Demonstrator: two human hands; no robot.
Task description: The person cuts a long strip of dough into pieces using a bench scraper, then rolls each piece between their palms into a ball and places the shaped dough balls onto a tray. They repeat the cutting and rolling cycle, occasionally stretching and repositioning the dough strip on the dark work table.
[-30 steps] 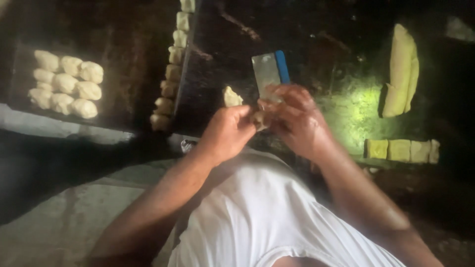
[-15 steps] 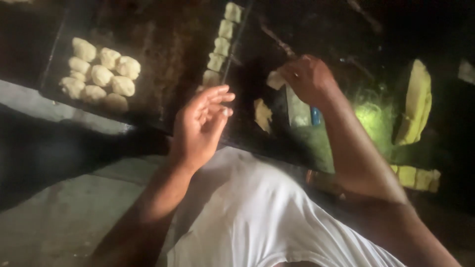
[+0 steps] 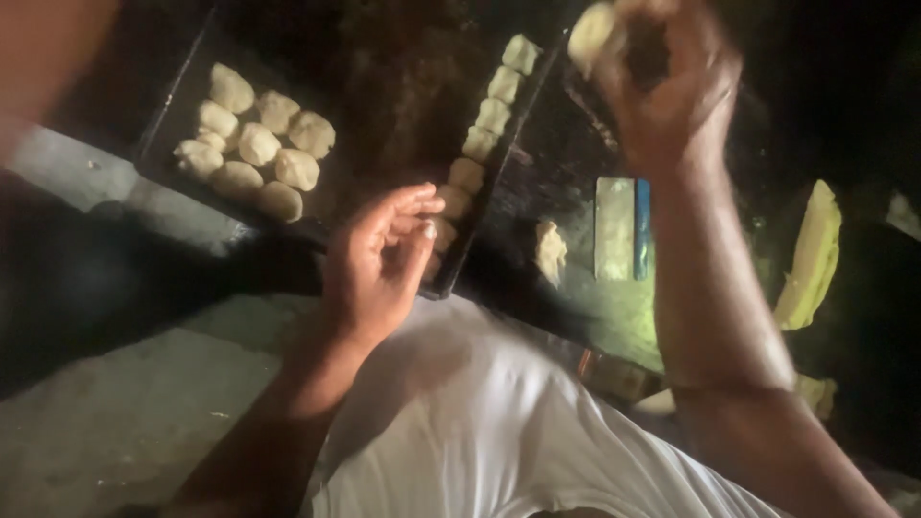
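Pale dough, a small rounded lump (image 3: 590, 34), sits at the fingertips of the right hand (image 3: 672, 86), whose fingers curl around it near the top of the view; motion blur hides the exact grip. The left hand (image 3: 379, 264) holds nothing, fingers loosely bent and close together above the dark tray (image 3: 173, 125). Eight dough balls (image 3: 254, 144) cluster on it; roughly six more (image 3: 489, 115) line its right edge.

Matt, soft dough pieces (image 3: 257, 144) on dark metal tray (image 3: 173, 125).

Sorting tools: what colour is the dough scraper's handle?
Blue, along the scraper blade's right edge; head view.
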